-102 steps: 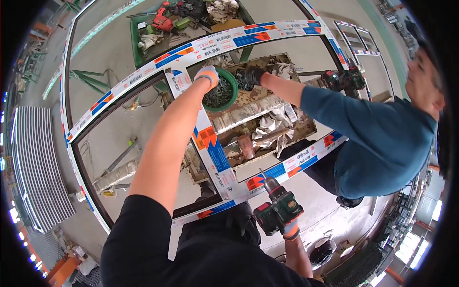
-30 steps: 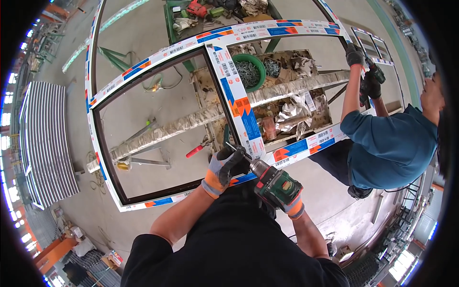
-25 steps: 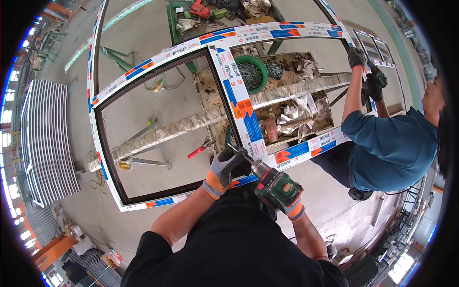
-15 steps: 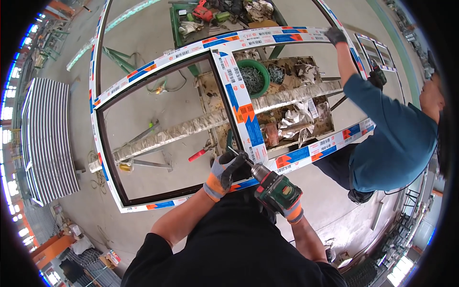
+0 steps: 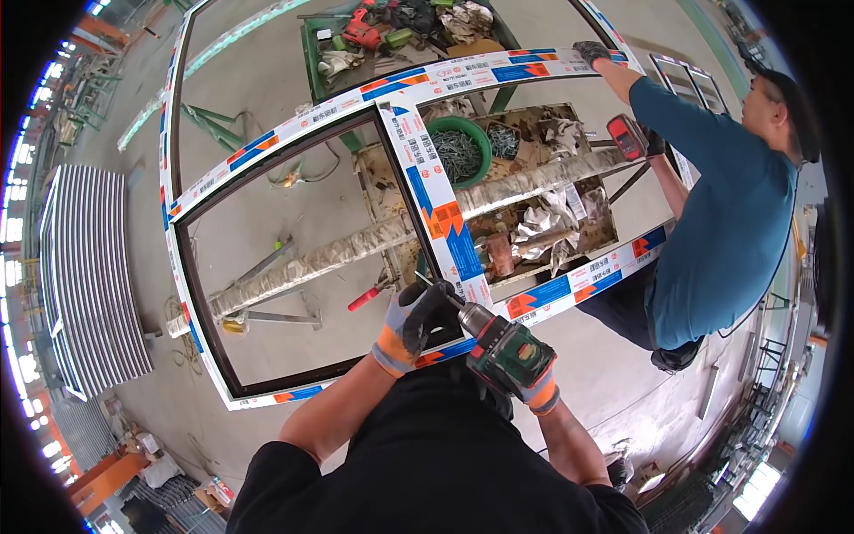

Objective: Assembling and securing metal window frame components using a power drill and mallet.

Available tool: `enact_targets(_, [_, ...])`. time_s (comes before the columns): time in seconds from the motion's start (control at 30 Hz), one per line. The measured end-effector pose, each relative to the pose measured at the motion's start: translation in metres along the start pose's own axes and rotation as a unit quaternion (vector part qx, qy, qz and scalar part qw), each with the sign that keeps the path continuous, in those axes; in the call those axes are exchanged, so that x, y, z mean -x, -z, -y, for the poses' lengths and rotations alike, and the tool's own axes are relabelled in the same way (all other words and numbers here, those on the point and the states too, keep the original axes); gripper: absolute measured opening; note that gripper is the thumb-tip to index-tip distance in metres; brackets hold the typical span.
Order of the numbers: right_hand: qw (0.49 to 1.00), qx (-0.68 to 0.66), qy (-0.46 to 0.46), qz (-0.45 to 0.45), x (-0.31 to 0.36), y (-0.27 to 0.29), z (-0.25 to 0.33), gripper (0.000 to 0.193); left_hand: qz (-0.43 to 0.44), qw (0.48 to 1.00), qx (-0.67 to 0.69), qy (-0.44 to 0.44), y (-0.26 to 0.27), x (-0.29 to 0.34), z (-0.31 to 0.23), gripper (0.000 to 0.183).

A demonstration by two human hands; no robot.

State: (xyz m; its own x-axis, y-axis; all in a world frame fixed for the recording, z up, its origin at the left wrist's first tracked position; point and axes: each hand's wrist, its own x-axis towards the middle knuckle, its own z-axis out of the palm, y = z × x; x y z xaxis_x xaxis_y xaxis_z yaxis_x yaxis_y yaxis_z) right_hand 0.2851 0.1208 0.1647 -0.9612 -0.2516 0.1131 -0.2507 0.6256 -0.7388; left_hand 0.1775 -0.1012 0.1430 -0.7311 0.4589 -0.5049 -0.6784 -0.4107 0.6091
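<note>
My right hand (image 5: 540, 392) grips the drill (image 5: 509, 354) near the frame (image 5: 458, 249); my left hand (image 5: 411, 327) seems closed around the bit (image 5: 425, 279), though the contact is hidden. If the drill spins too soon, the bit could catch that hand.

A worn, brown-stained work tray (image 5: 378, 182), shallow and cluttered. Toward its far edge sits a round green bowl (image 5: 487, 151) heaped with silvery fasteners (image 5: 455, 158); a smaller pile of fasteners (image 5: 504, 141) lies just to its right. Crumpled brownish paper (image 5: 562, 135) lies toward the far right corner. Nearer the tray's near edge are what looks like a mallet (image 5: 500, 255) (reddish head, wooden handle pointing right) and, beside the handle, crumpled white paper (image 5: 556, 212).
</note>
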Motion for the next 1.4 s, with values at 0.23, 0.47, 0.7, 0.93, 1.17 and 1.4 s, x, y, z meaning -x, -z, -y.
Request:
enact_targets(0.23, [0.998,0.041,0.038,-0.028,-0.001,0.000,-0.016,0.039,0.008,1.000,0.021,0.018,-0.007,-0.013,-0.002,0.033])
enact_targets(0.47, [0.997,0.039,0.010,-0.073,-0.006,0.004,-0.029,0.033,0.031,0.999,-0.021,0.012,-0.019,-0.038,-0.005,0.034])
enact_targets(0.7, [0.986,-0.037,-0.088,-0.138,-0.005,0.027,-0.054,0.024,-0.059,0.998,-0.010,0.003,-0.038,-0.110,0.002,0.027])
enact_targets(0.93, [0.879,-0.278,-0.327,-0.209,0.039,0.027,-0.115,0.015,-0.076,0.719,-0.651,-0.231,-0.013,-0.259,-0.033,0.032])
enact_targets(1.17, [0.693,-0.491,-0.460,-0.259,0.028,0.050,-0.136,0.020,0.034,0.372,-0.927,0.018,-0.008,-0.426,-0.044,0.022])
enact_targets(1.4, [0.631,-0.546,-0.502,-0.228,0.033,0.048,-0.166,0.023,0.203,0.073,-0.967,0.132,0.178,-0.590,0.034,0.022])
